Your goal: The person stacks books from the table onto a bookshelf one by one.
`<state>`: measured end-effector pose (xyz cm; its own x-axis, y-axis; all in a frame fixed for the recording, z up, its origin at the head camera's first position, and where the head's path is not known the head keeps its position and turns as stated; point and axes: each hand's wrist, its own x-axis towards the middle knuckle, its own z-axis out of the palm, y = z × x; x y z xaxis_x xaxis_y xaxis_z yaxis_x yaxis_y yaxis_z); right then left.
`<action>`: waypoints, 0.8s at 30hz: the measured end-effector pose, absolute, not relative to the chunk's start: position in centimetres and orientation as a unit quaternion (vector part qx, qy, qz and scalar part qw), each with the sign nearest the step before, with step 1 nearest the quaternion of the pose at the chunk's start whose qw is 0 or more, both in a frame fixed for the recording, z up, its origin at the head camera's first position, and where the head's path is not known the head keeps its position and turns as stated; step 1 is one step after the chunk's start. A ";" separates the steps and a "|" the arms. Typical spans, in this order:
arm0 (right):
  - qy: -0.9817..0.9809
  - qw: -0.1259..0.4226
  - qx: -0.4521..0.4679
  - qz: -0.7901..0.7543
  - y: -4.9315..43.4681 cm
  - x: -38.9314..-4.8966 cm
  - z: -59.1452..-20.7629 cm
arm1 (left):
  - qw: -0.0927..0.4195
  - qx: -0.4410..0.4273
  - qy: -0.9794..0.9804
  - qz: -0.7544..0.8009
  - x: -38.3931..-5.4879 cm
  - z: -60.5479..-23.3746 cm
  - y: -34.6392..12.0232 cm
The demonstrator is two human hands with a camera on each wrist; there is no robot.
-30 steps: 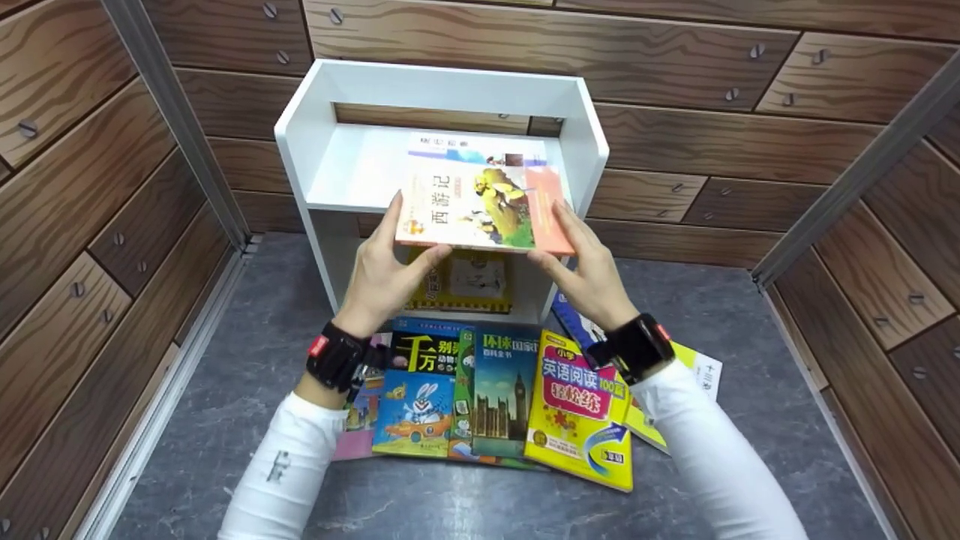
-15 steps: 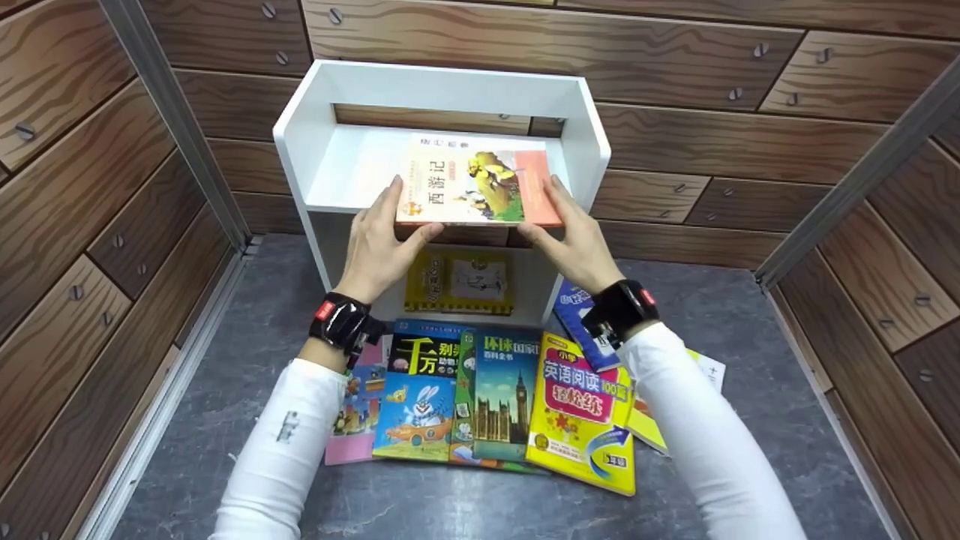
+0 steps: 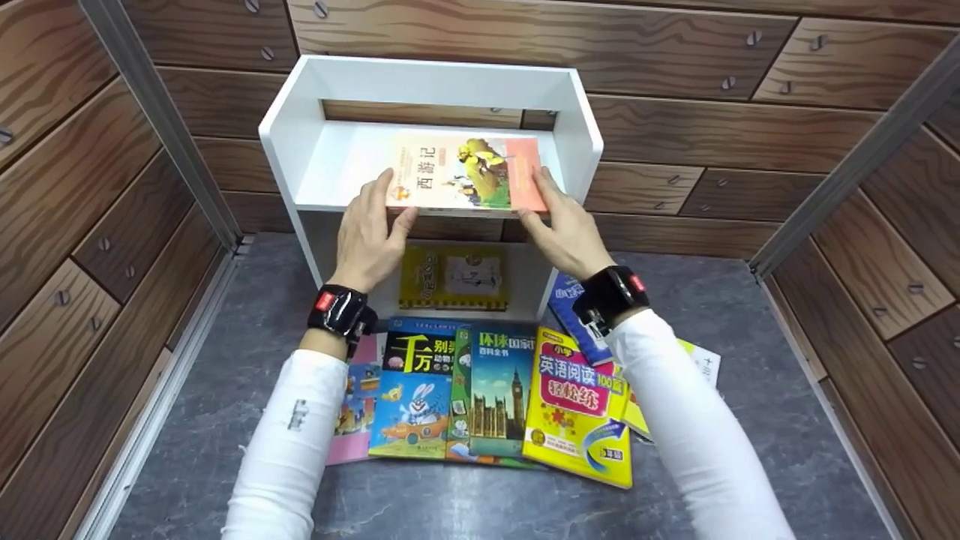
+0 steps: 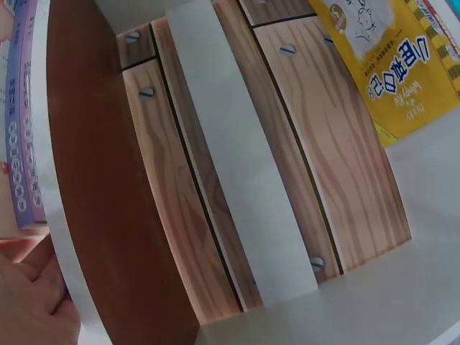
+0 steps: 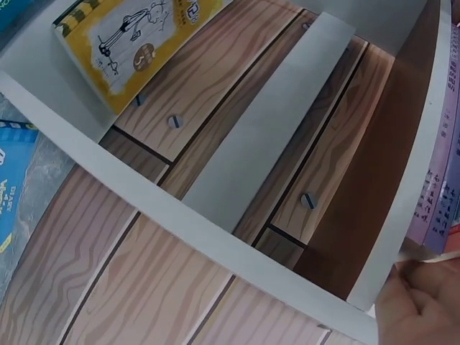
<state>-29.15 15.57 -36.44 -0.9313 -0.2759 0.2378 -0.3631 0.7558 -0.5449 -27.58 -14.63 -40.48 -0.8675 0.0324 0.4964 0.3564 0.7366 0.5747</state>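
Observation:
A cream and orange storybook (image 3: 457, 172) lies flat at the upper shelf's front, cover up, over other books. My left hand (image 3: 369, 236) grips its left end and my right hand (image 3: 564, 231) its right end, thumbs near the front edge. In the left wrist view, purple book spines (image 4: 23, 115) show on the shelf board beside my left hand (image 4: 36, 295). The right wrist view also shows purple spines (image 5: 440, 158), near my right hand (image 5: 424, 305). Most fingers are out of sight in both wrist views.
The white two-tier shelf (image 3: 276, 154) has raised sides. A yellow book (image 3: 454, 279) lies on its lower tier. On the grey floor (image 3: 420, 502) in front are several books, including a rabbit-cover book (image 3: 412, 405), a yellow workbook (image 3: 574, 420) and a blue book (image 3: 574, 315).
Both hands have moved the storybook forward and slightly left, from in front of the upper shelf onto the books there. The book below, partly visible before, is now covered.

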 end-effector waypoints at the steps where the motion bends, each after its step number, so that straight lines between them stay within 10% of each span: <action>1: -0.935 0.073 0.165 0.304 15.5 -29.1 -36.5 | 0.232 -0.108 -0.902 -0.349 -27.6 -40.5 -14.7; 24: -0.922 0.158 0.154 0.319 15.0 -29.3 -36.8 | 0.252 -0.040 -0.917 -0.306 -28.3 -39.1 -14.1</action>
<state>-29.30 15.05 -36.77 -0.9027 -0.1839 0.3891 -0.3853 0.7482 -0.5402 -28.33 -14.07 -39.05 -0.8697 -0.0802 0.4870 0.2286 0.8091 0.5415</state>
